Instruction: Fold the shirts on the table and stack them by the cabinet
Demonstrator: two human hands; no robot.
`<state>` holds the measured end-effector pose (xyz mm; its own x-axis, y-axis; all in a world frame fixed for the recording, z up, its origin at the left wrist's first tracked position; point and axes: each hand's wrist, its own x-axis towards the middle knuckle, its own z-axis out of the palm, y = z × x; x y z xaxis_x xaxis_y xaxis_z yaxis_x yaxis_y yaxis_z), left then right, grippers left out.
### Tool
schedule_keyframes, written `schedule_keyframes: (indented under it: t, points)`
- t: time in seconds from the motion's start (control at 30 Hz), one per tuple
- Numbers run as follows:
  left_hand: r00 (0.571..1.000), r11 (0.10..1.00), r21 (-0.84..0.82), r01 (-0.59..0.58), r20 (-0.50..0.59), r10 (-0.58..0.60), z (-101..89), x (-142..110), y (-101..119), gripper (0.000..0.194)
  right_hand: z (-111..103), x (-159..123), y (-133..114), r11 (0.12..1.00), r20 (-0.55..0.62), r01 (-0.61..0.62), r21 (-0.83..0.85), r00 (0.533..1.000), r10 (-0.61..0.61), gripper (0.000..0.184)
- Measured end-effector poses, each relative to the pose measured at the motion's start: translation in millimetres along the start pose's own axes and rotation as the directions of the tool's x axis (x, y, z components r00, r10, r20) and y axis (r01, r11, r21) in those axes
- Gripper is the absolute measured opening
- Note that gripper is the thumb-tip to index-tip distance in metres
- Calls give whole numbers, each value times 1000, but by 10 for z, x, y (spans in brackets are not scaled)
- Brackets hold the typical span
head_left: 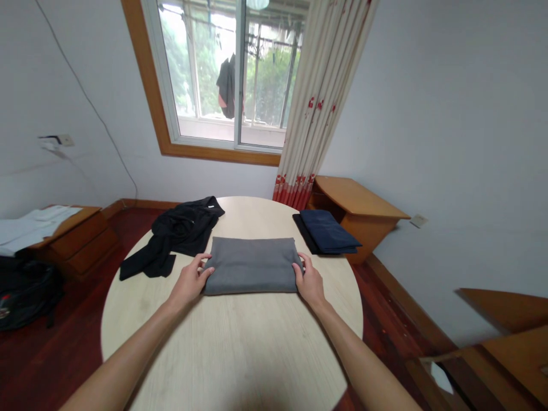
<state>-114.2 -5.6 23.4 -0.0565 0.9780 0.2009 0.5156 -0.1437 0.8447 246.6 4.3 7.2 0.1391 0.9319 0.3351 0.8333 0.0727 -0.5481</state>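
Observation:
A grey garment [252,265], folded into a wide flat rectangle, lies on the round pale wooden table [240,348]. My left hand [193,279] grips its left edge, thumb on top and fingers at the side. At the opposite edge, my right hand [309,278] pinches the cloth the same way. Parts of the fingers are hidden behind or under the fabric. Left of the grey cloth, a crumpled black garment [184,225] is spread loosely, with a small light tag at its collar. Folded dark blue and black clothes [327,231] are stacked at the table's right side.
A wooden desk [357,197] stands beyond the table's right edge, beside a patterned curtain [317,103] and a window. On the left are a wooden drawer cabinet [83,240] with papers on top and a black bag [28,291] on the floor. Wooden furniture [514,354] sits lower right.

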Motion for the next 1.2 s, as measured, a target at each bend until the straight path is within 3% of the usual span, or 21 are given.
schedule_keyframes:
  t: [0.1,0.2,0.3,0.4,0.53,0.7,0.8,0.9,1.0,1.1,1.2]
  points:
    - [997,998,-17,55,46,-54,-25,-34,-103,44,-75,5,-24,988,116,-49,-150,991,67,45]
    - [977,980,-70,185,122,-176,-41,90,-112,52,-106,177,-55,978,238,2,-207,970,48,51]
    - [939,935,-117,334,132,-318,-10,372,53,55,-49,491,-117,992,277,19,-128,961,17,60]
    - [909,892,-179,415,113,-400,48,659,244,44,61,783,-167,993,241,-25,-116,969,52,53]
    - [908,884,-208,419,105,-406,78,816,300,39,163,960,-122,988,181,-65,-140,979,91,40]
    - [907,879,-226,420,124,-402,85,777,271,43,226,1008,-6,983,211,-152,101,969,128,45]
    - [908,881,-221,419,123,-401,94,751,310,41,238,1036,29,916,285,-234,327,948,140,50]
    - [911,888,-204,413,115,-397,89,704,346,38,228,1041,64,821,335,-243,516,940,68,39]
    - [889,883,-150,445,188,-417,73,627,346,40,216,1002,106,756,351,-255,603,936,36,31]
    - [865,884,-77,460,265,-427,42,567,319,40,195,933,140,715,376,-285,639,926,34,38]
    - [939,952,-12,305,168,-299,-8,557,275,36,136,867,174,708,311,-217,673,950,-4,49]
